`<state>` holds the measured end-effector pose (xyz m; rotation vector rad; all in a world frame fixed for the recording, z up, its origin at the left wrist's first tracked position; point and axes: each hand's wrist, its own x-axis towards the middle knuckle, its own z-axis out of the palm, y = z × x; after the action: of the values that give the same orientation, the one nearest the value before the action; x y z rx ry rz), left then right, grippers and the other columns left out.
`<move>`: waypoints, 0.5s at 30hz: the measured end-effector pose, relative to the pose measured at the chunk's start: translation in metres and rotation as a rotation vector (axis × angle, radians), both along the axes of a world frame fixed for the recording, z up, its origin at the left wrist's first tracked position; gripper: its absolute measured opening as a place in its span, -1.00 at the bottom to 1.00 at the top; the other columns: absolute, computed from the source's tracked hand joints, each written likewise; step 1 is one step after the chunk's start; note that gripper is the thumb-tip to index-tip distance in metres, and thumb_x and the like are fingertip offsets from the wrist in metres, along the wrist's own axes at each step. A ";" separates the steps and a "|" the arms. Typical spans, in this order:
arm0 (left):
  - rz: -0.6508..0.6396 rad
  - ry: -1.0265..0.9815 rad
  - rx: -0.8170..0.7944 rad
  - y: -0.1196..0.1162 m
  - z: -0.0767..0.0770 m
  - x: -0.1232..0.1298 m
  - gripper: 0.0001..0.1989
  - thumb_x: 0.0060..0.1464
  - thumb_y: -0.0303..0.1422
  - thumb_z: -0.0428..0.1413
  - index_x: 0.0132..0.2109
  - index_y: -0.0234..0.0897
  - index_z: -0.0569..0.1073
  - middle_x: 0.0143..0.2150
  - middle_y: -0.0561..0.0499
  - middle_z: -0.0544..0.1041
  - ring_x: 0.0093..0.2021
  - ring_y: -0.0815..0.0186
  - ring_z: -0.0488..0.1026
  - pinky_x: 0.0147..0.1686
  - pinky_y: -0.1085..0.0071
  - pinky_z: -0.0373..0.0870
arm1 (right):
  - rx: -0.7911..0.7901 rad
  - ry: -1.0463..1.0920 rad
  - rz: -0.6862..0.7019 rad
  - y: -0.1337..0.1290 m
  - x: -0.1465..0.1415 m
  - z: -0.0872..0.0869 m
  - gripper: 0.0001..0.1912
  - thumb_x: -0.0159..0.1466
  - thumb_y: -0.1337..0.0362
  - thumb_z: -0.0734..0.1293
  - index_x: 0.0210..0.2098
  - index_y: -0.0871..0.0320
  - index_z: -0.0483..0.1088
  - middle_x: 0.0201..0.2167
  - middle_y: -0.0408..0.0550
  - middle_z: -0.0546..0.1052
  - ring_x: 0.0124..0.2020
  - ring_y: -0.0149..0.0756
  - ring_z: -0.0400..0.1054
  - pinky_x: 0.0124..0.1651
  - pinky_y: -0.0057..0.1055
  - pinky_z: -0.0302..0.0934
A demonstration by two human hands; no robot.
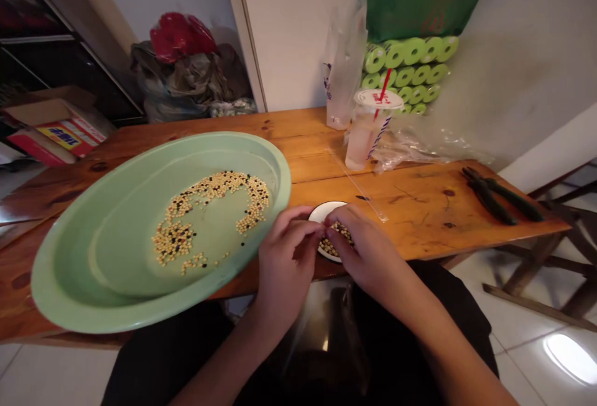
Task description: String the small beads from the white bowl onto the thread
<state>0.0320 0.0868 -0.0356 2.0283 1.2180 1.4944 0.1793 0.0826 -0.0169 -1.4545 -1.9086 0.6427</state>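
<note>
Logging from the head view, looking down at a wooden bench used as a worktop (422, 226). The left hand (284, 250) and right hand (368, 250) are held close together, fingers curled narrow, the fingertips meeting just above a small white dish (324, 212). Whether they hold a grain cannot be told; the fingers hide it. The dish sits near the worktop's front edge and contains a mix of pale and dark grains (333, 246), partly covered by the hands.

Left of the hands, almost touching the left hand, lies a wide pale-green plastic basin (60, 269). Similar mixed grains (209, 204) form a rough curved band across its floor.

Farther back stand a lidded plastic cup with a red straw (366, 138) and an upright clear plastic bag (342, 67). A strip of clear film (359, 182) lies just behind the dish. Dark-handled pliers (497, 198) rest at the worktop's right end. Behind the bench are green-wrapped paper rolls (405, 61).
</note>
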 end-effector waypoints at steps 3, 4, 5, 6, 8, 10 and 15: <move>0.028 0.033 0.017 0.001 -0.001 -0.001 -0.85 0.14 -0.57 0.15 -0.26 -0.26 0.56 -0.10 -0.06 0.54 -0.09 0.28 0.53 -0.03 0.30 0.49 | -0.002 -0.047 -0.016 0.000 -0.001 -0.002 -0.85 0.30 0.44 0.19 -0.20 0.20 0.37 -0.15 0.15 0.45 -0.11 -0.05 0.33 -0.04 -0.11 0.19; 0.032 0.026 -0.003 0.000 0.000 -0.002 -0.85 0.14 -0.57 0.15 -0.27 -0.25 0.57 -0.11 -0.05 0.54 -0.10 0.28 0.53 -0.04 0.30 0.49 | -0.005 -0.056 -0.013 0.000 -0.002 -0.001 -0.84 0.30 0.45 0.19 -0.20 0.20 0.39 -0.15 0.14 0.46 -0.11 -0.05 0.33 -0.03 -0.11 0.18; 0.033 0.013 -0.025 0.000 0.000 -0.003 -0.85 0.13 -0.57 0.16 -0.27 -0.24 0.57 -0.12 -0.03 0.54 -0.10 0.28 0.52 -0.05 0.30 0.50 | -0.009 -0.059 -0.007 0.000 -0.003 -0.001 -0.84 0.30 0.45 0.20 -0.22 0.19 0.40 -0.17 0.13 0.47 -0.12 -0.06 0.34 -0.04 -0.11 0.19; 0.030 -0.004 -0.043 -0.001 0.000 -0.004 -0.85 0.13 -0.57 0.16 -0.28 -0.24 0.57 -0.13 -0.03 0.54 -0.11 0.29 0.52 -0.06 0.31 0.51 | -0.014 -0.058 0.001 0.000 -0.003 0.000 -0.84 0.31 0.45 0.20 -0.25 0.19 0.40 -0.20 0.11 0.49 -0.15 -0.07 0.35 -0.06 -0.13 0.19; 0.017 -0.041 -0.063 -0.002 0.001 -0.005 -0.85 0.12 -0.57 0.17 -0.28 -0.24 0.57 -0.15 -0.02 0.53 -0.12 0.31 0.52 -0.11 0.35 0.52 | -0.023 -0.041 0.013 0.000 -0.003 0.001 -0.83 0.31 0.44 0.20 -0.32 0.18 0.41 -0.28 0.06 0.51 -0.22 -0.11 0.37 -0.11 -0.16 0.21; 0.008 -0.073 -0.068 -0.004 0.003 -0.004 -0.86 0.11 -0.57 0.18 -0.28 -0.26 0.58 -0.16 -0.03 0.53 -0.13 0.33 0.51 -0.12 0.40 0.53 | -0.030 -0.009 0.017 0.000 -0.003 0.002 -0.82 0.32 0.44 0.20 -0.35 0.17 0.41 -0.35 0.02 0.51 -0.29 -0.16 0.39 -0.17 -0.21 0.22; -0.025 -0.225 -0.126 -0.017 0.016 -0.006 -0.88 0.11 -0.56 0.20 -0.24 -0.27 0.58 -0.13 -0.02 0.52 -0.10 0.38 0.52 -0.13 0.53 0.54 | 0.007 0.144 0.050 -0.007 -0.001 0.014 -0.84 0.33 0.43 0.24 -0.34 0.13 0.42 -0.38 -0.09 0.53 -0.30 -0.27 0.43 -0.20 -0.35 0.27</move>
<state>0.0264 0.0699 -0.0198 1.7363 1.1596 1.5446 0.1781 0.0756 -0.0031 -1.3228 -1.8388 0.7424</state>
